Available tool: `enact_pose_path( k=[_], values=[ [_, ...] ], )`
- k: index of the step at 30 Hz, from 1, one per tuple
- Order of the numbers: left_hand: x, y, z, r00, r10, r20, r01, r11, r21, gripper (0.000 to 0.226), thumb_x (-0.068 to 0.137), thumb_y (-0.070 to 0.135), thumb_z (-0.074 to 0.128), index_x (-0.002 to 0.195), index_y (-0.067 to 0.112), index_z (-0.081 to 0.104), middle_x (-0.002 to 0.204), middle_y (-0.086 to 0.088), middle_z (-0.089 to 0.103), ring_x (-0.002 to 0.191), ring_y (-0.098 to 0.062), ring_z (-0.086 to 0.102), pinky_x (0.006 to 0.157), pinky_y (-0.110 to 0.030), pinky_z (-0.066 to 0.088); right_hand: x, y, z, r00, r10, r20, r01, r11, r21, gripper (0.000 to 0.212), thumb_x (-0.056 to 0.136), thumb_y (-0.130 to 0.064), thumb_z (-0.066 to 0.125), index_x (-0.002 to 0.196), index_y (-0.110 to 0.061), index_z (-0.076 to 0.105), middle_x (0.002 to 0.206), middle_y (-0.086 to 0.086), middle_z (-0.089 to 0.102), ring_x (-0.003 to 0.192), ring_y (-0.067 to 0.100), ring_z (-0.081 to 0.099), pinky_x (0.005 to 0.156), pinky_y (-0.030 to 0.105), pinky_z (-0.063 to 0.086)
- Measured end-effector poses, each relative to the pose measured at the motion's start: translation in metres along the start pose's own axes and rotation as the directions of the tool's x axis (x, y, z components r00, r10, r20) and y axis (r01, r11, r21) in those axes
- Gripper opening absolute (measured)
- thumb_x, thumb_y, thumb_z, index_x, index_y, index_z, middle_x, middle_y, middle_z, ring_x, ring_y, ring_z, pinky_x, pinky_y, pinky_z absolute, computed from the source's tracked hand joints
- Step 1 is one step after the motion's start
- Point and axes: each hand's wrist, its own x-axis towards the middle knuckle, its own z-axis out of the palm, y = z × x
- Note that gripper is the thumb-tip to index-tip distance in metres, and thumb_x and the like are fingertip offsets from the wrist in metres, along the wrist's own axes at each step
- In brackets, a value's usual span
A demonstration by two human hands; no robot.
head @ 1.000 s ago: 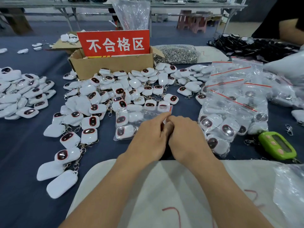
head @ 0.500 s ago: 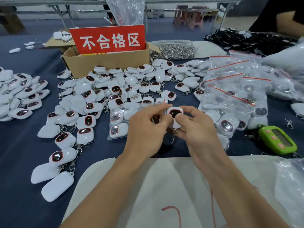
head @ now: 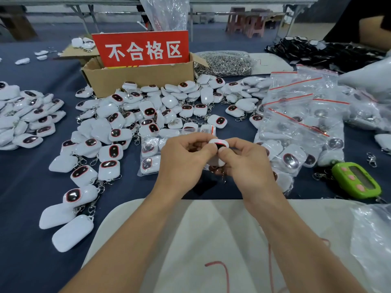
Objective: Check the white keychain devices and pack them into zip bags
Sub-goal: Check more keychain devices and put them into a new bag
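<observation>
Keychain device (head: 219,143), white with a dark red-rimmed window, is held up over the near table edge, pinched between both hands. Left hand (head: 184,159): fingers curled, thumb and fingertips clamped on the device's left side. Right hand (head: 249,166): fingers curled, thumb pressed on the face by the window, other fingers behind it. The clasp hangs below and is mostly hidden by the hands. Judged step: checking this one unit before bagging. To do it well, keep the window turned toward the eyes, slide the thumbs off it so the red rim shows whole, grip only the body, and look for marks or a dead face; whether it lights cannot be told here. Just behind the hands lies a part-filled zip bag (head: 150,154), its red strip end nearest the fingers. A good unit probably goes there, so one hand should hold the mouth open, with the clasp fed in last to avoid snagging. Beyond the bag is the loose pile of devices (head: 148,111). A faulty unit likely belongs in the cardboard box (head: 137,81) behind the pile, under the red sign (head: 143,49). Filled bags (head: 300,123) are stacked to the right, with a green timer (head: 357,182) near them, all on the blue table (head: 25,197).
</observation>
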Motion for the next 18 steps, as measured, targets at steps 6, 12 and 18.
enact_pose_path(
  k=[6, 12, 18],
  values=[
    [-0.0019, 0.0019, 0.0012, 0.999, 0.017, -0.036, -0.016, 0.999, 0.037, 0.029, 0.079, 0.027, 0.07, 0.074, 0.054, 0.077, 0.079, 0.019, 0.077, 0.077, -0.003, 0.072, 0.075, -0.021, 0.057, 0.0, 0.0015, -0.0007, 0.998, -0.021, 0.066, 0.026, 0.997, -0.077, 0.026, 0.089, 0.007, 0.06, 0.095, -0.015, 0.074, 0.085, 0.007, 0.079, 0.084, 0.022, 0.078, 0.069, 0.027, 0.06],
    [-0.0012, 0.0022, 0.0001, 0.998, -0.02, -0.056, 0.02, 1.0, -0.01, 0.019, 0.078, 0.028, 0.072, 0.078, 0.045, 0.08, 0.082, 0.015, 0.078, 0.082, -0.01, 0.074, 0.075, -0.023, 0.058, 0.0002, 0.0001, 0.0018, 0.996, -0.048, 0.074, 0.057, 0.99, -0.13, 0.033, 0.085, 0.009, 0.062, 0.093, -0.022, 0.072, 0.073, 0.0, 0.076, 0.058, 0.009, 0.063, 0.056, 0.018, 0.05],
    [-0.0025, 0.0012, 0.0006, 0.998, 0.016, -0.054, -0.016, 1.0, 0.009, 0.023, 0.082, 0.019, 0.075, 0.085, 0.042, 0.081, 0.083, 0.015, 0.078, 0.081, -0.009, 0.075, 0.08, -0.031, 0.061, 0.0004, 0.002, 0.0023, 0.995, -0.096, 0.017, 0.098, 0.978, -0.182, 0.034, 0.087, 0.008, 0.056, 0.094, -0.022, 0.072, 0.077, 0.0, 0.077, 0.059, 0.003, 0.061, 0.058, 0.018, 0.047]
  ],
)
